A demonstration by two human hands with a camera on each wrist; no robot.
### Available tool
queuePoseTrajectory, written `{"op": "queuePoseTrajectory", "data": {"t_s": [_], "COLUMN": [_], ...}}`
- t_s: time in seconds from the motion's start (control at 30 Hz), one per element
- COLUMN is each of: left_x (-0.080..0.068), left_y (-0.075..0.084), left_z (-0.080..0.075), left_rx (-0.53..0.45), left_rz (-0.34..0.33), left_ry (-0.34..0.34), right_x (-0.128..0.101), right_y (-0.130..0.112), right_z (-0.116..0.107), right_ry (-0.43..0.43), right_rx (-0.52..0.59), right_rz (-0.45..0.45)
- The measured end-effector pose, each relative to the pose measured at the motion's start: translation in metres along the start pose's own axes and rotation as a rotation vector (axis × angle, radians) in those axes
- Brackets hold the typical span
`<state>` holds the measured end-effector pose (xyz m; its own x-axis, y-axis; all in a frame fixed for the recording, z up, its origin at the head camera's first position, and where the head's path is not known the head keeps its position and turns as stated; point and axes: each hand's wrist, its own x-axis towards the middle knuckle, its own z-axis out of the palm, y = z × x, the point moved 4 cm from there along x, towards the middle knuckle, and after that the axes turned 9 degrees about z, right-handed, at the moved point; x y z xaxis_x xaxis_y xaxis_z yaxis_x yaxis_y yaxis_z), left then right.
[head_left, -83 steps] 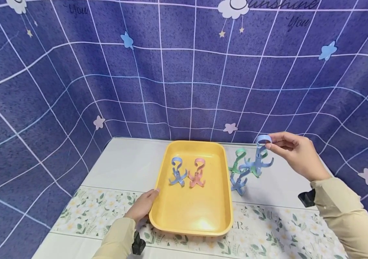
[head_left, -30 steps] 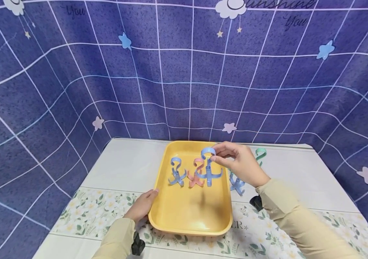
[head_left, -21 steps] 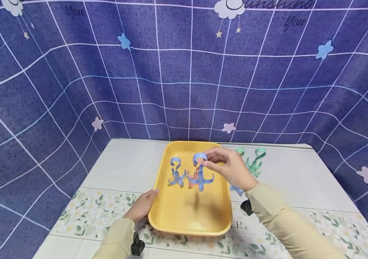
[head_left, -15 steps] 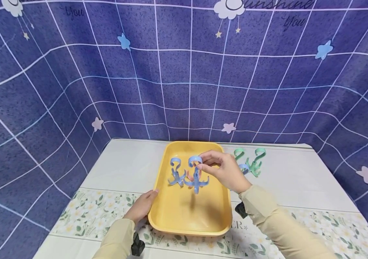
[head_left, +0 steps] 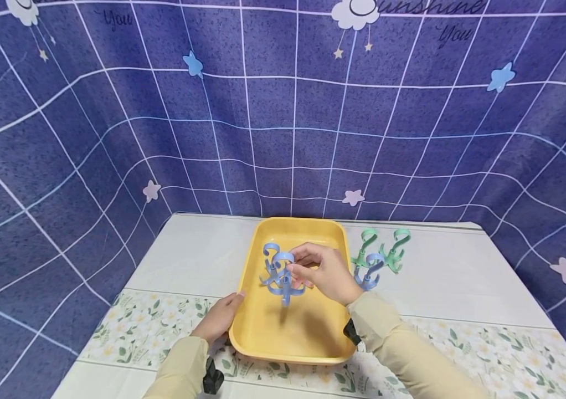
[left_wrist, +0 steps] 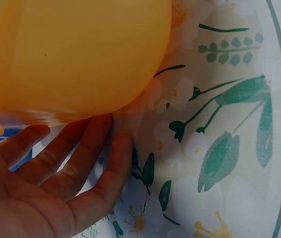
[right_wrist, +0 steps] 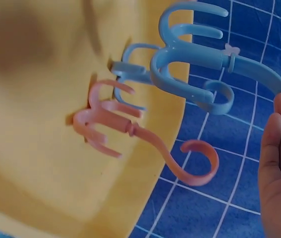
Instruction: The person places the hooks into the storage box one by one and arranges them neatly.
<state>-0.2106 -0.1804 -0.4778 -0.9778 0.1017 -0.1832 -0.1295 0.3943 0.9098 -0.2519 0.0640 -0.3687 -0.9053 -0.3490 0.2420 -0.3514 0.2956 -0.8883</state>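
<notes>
My right hand (head_left: 328,274) pinches the curled top of a blue four-claw hanging hook (head_left: 286,284), holding it upright over the yellow tray (head_left: 288,343). In the right wrist view, the held blue hook (right_wrist: 199,53) overlaps a second blue hook behind it. A pink hook (right_wrist: 113,119) stands on its claws in the tray, mostly covered by my right hand in the head view. To its left stands the other blue hook (head_left: 271,246). My left hand (head_left: 218,318) holds the tray's left side, thumb at the rim, with bent fingers (left_wrist: 56,163) against the outer wall.
Right of the tray, two green hooks (head_left: 392,257) stand on the white table (head_left: 442,271), with one blue hook (head_left: 366,281) in front of them. A floral band (head_left: 163,327) crosses the table. A purple-blue grid curtain (head_left: 283,144) hangs behind it.
My right hand has lifted the blue hook from the group on the right and carried it left and lower, over the tray. My left hand stays on the tray's side.
</notes>
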Motion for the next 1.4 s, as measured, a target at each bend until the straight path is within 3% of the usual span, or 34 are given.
{"op": "queuePoseTrajectory", "data": {"t_s": [0.63,1.4], "left_x": [-0.001,0.002], "left_y": [0.0,-0.005], "left_z": [0.0,0.002], "left_rx": [-0.008,0.01], "left_rz": [0.017,0.011], "left_ry": [0.01,0.02], "right_x": [0.013,0.018], "right_y": [0.022,0.031], "right_z": [0.042,0.054], "right_ry": [-0.063,-0.098], "right_rx": [0.012,-0.009], "right_rz": [0.115,0.174]}}
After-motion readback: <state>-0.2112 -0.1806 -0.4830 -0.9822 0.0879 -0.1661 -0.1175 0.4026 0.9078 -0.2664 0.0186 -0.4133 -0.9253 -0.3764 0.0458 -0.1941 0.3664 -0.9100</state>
